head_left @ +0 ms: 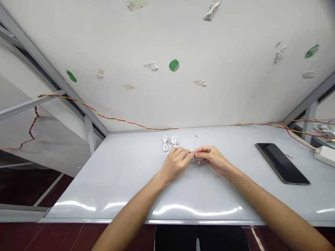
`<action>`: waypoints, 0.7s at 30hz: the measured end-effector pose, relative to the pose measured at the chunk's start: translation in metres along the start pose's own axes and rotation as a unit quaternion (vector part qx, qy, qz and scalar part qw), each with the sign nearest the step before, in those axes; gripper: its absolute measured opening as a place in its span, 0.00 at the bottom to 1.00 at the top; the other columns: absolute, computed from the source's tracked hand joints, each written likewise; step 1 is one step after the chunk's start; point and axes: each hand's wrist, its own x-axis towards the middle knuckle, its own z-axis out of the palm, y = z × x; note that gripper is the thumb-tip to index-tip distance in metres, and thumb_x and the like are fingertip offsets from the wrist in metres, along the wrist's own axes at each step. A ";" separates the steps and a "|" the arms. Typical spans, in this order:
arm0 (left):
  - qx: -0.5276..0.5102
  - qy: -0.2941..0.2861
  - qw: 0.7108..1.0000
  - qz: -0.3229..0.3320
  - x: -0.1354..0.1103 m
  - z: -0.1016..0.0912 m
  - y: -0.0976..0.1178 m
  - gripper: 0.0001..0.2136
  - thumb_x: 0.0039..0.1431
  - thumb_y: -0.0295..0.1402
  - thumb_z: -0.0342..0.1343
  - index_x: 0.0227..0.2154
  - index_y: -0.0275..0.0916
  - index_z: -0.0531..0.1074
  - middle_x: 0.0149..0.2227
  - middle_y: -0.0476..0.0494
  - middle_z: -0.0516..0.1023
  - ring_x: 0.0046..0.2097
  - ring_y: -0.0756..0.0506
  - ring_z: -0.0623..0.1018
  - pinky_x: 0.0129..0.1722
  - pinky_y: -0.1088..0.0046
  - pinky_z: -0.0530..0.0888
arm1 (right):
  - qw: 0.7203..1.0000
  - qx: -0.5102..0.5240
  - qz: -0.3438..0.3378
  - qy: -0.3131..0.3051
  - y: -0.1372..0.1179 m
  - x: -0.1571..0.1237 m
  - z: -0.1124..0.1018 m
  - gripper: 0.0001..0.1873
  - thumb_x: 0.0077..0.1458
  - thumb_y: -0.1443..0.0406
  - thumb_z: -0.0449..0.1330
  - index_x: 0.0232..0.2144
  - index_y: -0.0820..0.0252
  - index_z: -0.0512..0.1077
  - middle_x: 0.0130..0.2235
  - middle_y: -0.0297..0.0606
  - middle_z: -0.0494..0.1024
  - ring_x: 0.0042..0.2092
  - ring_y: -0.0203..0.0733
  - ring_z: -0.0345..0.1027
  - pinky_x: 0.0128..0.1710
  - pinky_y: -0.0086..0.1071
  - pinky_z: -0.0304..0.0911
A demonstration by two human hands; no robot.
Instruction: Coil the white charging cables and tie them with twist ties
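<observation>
Between my two hands, just over the table, is a folded white cable [201, 160] with a dark tie at its middle. My left hand [176, 161] is closed round the cable's left end, which its fingers mostly hide. The fingertips of my right hand [209, 157] pinch it near the tie, close to my left thumb. Two more white cable bundles lie just beyond my left hand: one bundle [165, 143] to the left, and a second bundle [173, 141] beside it, its lower end near my knuckles. Dark ties bind both.
A black phone-like slab [282, 163] lies on the grey table [125, 167] at right, near a white power strip [325, 155]. A short dark tie [196, 136] rests near the back. Twisted red and yellow wires [117, 119] run along the white back wall [162, 101].
</observation>
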 end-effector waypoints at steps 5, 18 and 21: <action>-0.003 -0.022 1.000 -0.011 -0.001 0.003 0.000 0.16 0.69 0.30 0.44 0.50 0.43 0.75 0.45 0.36 0.79 0.47 0.40 0.76 0.47 0.59 0.67 | 0.997 0.052 0.050 -0.023 0.000 -0.001 0.003 0.12 0.44 0.59 0.71 0.29 0.60 0.75 0.27 0.34 0.75 0.27 0.35 0.68 0.33 0.34 0.70; 0.114 0.108 0.976 -0.154 0.010 0.022 -0.020 0.05 0.58 0.31 0.58 0.32 0.40 0.78 0.47 0.41 0.79 0.49 0.39 0.74 0.48 0.56 0.65 | 0.991 0.028 -0.015 0.126 -0.002 0.007 -0.001 0.23 0.57 0.46 0.60 0.41 0.59 0.75 0.40 0.46 0.78 0.30 0.40 0.73 0.28 0.35 0.73; 0.167 0.104 0.965 -0.173 0.012 0.022 -0.027 0.05 0.58 0.31 0.57 0.31 0.40 0.78 0.51 0.38 0.77 0.52 0.36 0.71 0.49 0.53 0.63 | 0.993 0.010 -0.017 0.117 0.001 0.008 -0.002 0.22 0.58 0.47 0.59 0.41 0.59 0.75 0.41 0.46 0.77 0.30 0.40 0.73 0.28 0.35 0.73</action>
